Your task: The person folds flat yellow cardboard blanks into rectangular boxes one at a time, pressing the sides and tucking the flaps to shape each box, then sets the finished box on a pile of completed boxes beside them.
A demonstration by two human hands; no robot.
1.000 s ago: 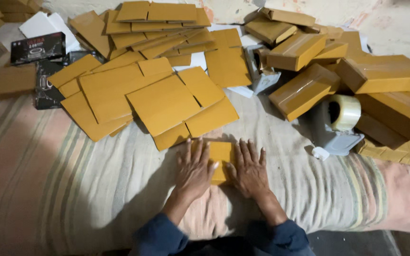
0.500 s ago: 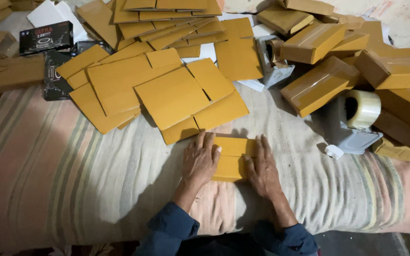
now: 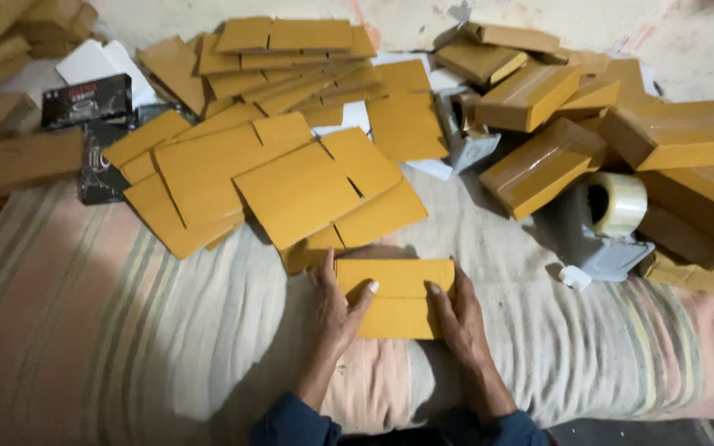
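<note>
A small flat yellow-brown cardboard box [image 3: 397,297] lies on the striped cloth [image 3: 126,330] just in front of me. My left hand [image 3: 339,310] grips its left edge, thumb laid over the top face. My right hand [image 3: 458,318] grips its right edge, thumb on top too. A fold line runs across the box's upper part. Both sleeves are dark blue.
A pile of flat unfolded cardboard blanks [image 3: 291,173] spreads behind the box. Closed taped cartons [image 3: 543,165] are stacked at the right. A grey tape dispenser with a clear tape roll [image 3: 613,215] stands right of my hands. Dark printed boxes [image 3: 84,103] lie at far left.
The hands moved apart from lying flat on the box to its left and right edges, uncovering most of it. The view tilted and drew closer.
</note>
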